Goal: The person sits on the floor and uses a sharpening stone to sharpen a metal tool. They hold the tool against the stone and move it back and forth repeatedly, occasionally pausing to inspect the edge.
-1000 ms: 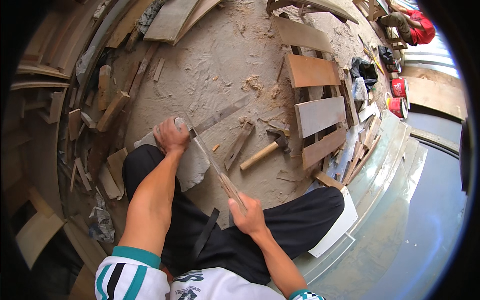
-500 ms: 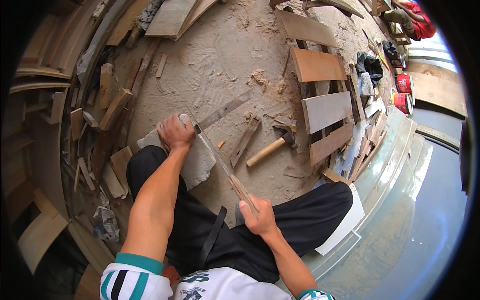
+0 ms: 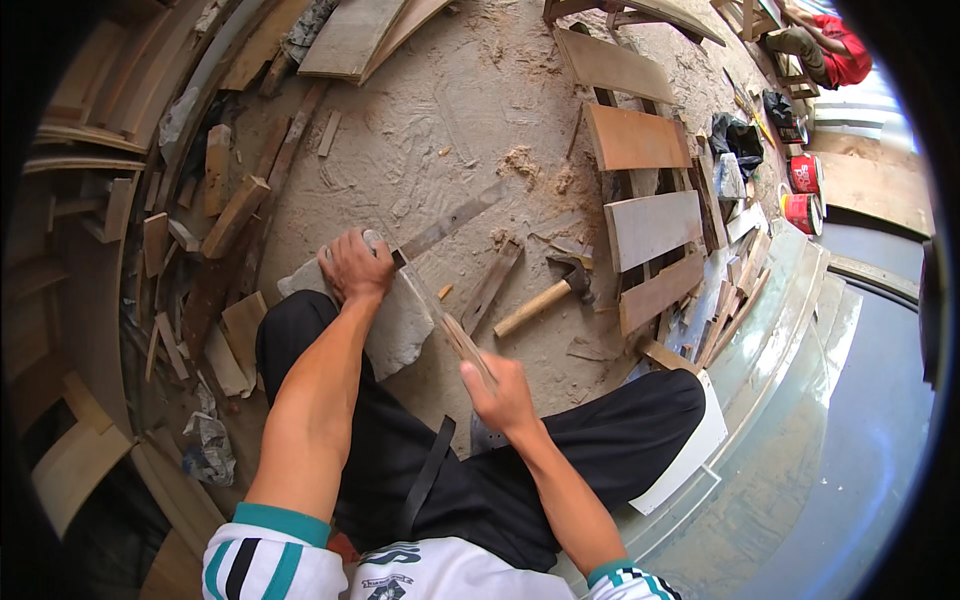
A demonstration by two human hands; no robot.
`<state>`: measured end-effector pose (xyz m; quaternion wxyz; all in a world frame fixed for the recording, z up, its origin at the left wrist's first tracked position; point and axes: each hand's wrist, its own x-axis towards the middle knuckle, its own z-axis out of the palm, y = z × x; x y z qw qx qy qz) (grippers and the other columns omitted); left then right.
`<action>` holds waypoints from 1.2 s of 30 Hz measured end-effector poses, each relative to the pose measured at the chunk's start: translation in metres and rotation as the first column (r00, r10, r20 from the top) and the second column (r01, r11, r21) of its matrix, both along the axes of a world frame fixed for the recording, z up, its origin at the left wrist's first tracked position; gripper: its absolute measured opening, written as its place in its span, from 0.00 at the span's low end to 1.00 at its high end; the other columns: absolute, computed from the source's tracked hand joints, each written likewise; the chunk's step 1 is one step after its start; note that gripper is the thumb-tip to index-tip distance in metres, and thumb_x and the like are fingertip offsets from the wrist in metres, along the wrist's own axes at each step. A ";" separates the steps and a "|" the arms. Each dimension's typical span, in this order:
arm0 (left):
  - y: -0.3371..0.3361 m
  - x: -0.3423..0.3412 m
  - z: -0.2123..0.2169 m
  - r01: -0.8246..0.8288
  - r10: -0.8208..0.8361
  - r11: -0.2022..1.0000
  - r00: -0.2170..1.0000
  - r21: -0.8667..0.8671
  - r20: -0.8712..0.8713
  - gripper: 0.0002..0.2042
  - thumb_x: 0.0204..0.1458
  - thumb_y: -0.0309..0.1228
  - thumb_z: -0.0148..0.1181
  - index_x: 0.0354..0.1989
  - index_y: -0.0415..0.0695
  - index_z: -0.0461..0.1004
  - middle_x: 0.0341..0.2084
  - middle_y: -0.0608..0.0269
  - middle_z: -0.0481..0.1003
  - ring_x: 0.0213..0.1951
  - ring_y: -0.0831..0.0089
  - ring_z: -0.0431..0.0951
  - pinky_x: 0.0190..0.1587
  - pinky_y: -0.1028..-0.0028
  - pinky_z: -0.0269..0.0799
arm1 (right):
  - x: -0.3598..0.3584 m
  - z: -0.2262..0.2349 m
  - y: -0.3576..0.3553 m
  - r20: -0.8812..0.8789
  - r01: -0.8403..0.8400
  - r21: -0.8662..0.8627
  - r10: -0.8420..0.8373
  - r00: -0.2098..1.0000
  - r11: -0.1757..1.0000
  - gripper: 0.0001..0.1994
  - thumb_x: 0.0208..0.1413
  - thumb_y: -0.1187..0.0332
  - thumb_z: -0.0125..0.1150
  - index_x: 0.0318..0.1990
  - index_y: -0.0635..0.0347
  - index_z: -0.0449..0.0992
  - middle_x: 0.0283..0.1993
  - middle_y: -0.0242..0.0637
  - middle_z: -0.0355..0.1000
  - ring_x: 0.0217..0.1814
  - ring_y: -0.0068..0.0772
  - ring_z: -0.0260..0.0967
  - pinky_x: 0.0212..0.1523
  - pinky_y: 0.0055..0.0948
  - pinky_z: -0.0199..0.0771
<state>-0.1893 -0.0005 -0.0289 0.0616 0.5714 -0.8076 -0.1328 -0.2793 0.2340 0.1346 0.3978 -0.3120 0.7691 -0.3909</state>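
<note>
Two red cans (image 3: 803, 192) stand at the far right, just beyond the row of wooden planks (image 3: 652, 228): squat round cylinders, one behind the other, the nearer with a pale band around its side. No signs or screens show anywhere around the planks.

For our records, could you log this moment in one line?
left hand: on grey stone | right hand: gripping long blade | hammer: on floor
</note>
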 end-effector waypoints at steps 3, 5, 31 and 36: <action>0.000 -0.004 0.002 -0.012 0.015 0.998 0.999 0.054 -0.050 0.19 0.49 0.41 0.50 0.46 0.45 0.74 0.43 0.56 0.75 0.52 0.60 0.70 0.65 0.53 0.46 | -0.003 -0.007 -0.004 -0.003 0.013 0.000 -0.013 1.000 1.000 0.11 0.58 0.66 0.56 0.27 0.65 0.72 0.18 0.47 0.64 0.18 0.38 0.62 0.24 0.36 0.63; -0.003 0.006 0.001 -0.020 0.020 0.999 1.000 0.036 -0.012 0.20 0.49 0.41 0.50 0.47 0.44 0.73 0.43 0.55 0.75 0.52 0.60 0.69 0.65 0.52 0.46 | 0.004 0.012 0.015 0.032 0.019 -0.015 -0.018 0.999 1.000 0.12 0.58 0.66 0.56 0.26 0.65 0.71 0.18 0.47 0.63 0.18 0.37 0.60 0.23 0.35 0.62; 0.003 0.007 0.019 -0.047 0.040 0.994 0.997 0.101 0.069 0.27 0.48 0.44 0.53 0.53 0.38 0.68 0.55 0.52 0.69 0.64 0.60 0.59 0.69 0.43 0.30 | 0.021 0.041 0.039 -0.010 0.009 0.096 -0.008 1.000 0.995 0.11 0.58 0.67 0.56 0.28 0.67 0.72 0.19 0.49 0.67 0.17 0.41 0.63 0.24 0.34 0.64; 0.009 -0.001 0.021 -0.034 0.026 0.994 0.996 0.102 0.082 0.28 0.48 0.45 0.53 0.55 0.38 0.67 0.56 0.53 0.68 0.66 0.60 0.57 0.69 0.43 0.29 | 0.016 -0.001 0.002 -0.010 0.043 0.022 -0.043 0.999 0.999 0.12 0.59 0.66 0.56 0.28 0.67 0.72 0.19 0.50 0.65 0.18 0.44 0.61 0.24 0.36 0.63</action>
